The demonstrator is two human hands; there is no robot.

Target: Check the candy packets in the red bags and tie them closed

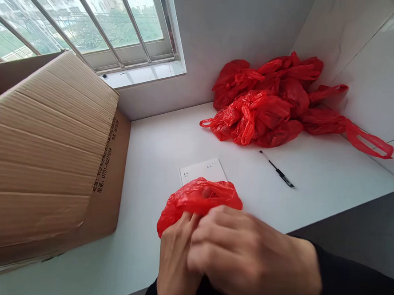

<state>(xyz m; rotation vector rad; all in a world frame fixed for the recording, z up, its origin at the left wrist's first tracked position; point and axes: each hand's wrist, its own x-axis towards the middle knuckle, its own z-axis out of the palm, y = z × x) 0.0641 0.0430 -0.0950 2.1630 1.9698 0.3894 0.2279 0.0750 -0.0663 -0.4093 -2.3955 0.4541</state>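
Note:
A crinkled red plastic bag (194,200) lies at the front of the white table, partly over a white paper pad (204,170) with small handwriting. My left hand (179,249) reaches into the bag's near side, its fingers closed on the plastic and their tips partly hidden. Beside it and partly over it, my right hand (233,252) is curled tight against the bag's near edge, slightly blurred. What the right fingers pinch is covered by the hand itself, though the plastic meets them. The bag's contents cannot be made out.
A large open cardboard box (109,195) stands on the left, its flap angled outward. Several red plastic bags (262,107) are heaped against the back wall. A black pen (278,171) lies on the white table (150,153). Behind is a barred window (124,23).

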